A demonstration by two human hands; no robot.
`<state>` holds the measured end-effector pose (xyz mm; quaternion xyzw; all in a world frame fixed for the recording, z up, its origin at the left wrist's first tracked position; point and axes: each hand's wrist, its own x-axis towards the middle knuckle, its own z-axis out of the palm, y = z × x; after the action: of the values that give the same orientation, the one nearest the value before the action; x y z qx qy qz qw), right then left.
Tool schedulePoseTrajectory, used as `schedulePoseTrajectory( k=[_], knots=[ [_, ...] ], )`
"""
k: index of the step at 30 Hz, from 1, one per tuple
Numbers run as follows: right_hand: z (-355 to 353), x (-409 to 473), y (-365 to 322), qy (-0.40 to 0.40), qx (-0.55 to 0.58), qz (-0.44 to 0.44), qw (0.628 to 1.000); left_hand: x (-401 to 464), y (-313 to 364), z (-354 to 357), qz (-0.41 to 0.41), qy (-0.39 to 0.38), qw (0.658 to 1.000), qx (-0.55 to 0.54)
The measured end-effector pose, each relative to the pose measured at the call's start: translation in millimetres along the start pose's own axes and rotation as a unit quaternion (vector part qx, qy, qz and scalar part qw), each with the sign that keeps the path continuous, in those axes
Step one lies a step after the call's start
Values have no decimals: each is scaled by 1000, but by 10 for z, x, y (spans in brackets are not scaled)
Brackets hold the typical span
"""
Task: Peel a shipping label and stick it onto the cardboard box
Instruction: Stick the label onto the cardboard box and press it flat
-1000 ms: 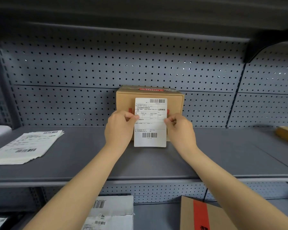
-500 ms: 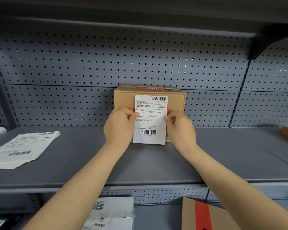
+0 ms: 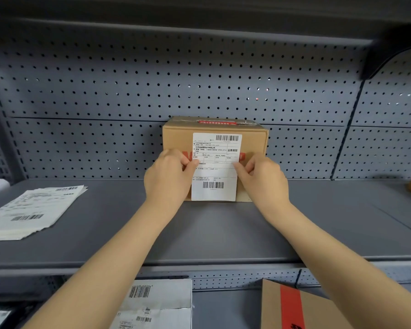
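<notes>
From your head camera, you face a grey metal shelf (image 3: 105, 233) backed by perforated panels, and the cardboard box (image 3: 176, 138) stands upright at the back of it, against the pegboard, with red tape along its top. The shipping label (image 3: 215, 167) lies against the box's front face, upright, its top edge just under the box's top and its bottom edge near the shelf surface. Your left hand (image 3: 167, 176) pinches the label's left edge about halfway down, thumb on the printed side. Your right hand (image 3: 262, 176) pinches the right edge at the same height, fingertips meeting on the paper. To your left on the same shelf lies a stack of labels (image 3: 31, 210), well apart from the box. On the lower shelf, a white parcel (image 3: 161, 302) and a tan box with a red stripe (image 3: 292, 307) show between your forearms.
</notes>
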<state>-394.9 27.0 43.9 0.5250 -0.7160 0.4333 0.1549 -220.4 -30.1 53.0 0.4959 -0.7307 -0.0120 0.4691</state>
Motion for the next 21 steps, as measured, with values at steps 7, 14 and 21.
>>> schedulePoseTrajectory(
  k=[7, 14, 21],
  knots=[
    [19, -24, 97, 12, -220, -434, 874, -58, -156, -50, 430, 4, 873, 229],
    [-73, -5, 294, -51, -368, -388, 843, -88, -214, -114, 348, -162, 814, 436],
    [-131, -28, 83, -2, -318, -405, 857, -40, -127, -60, 446, -58, 803, 391]
  ],
)
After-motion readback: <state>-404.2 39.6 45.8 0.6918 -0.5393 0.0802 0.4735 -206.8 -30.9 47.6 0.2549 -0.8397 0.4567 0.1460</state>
